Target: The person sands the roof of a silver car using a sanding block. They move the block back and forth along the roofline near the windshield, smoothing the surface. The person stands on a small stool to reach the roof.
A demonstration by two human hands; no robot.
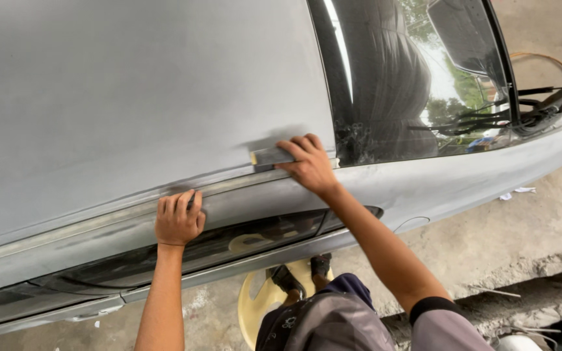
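Note:
I look down on a car with a dull grey sanded roof [131, 97]. My right hand [307, 164] presses a small grey sanding block [269, 158] with a yellowish edge against the roof's rim, just beside the windscreen [411, 84]. My left hand [178, 219] rests curled on the roof's edge strip above the side window [183, 257]; a small dark thing shows between its fingers, too hidden to identify.
Wiper arms [541, 104] lie at the windscreen's base on the right. Below is a concrete floor [489, 240] with paper scraps and a rough broken edge. My feet in dark sandals stand on a pale yellow stool [258, 299].

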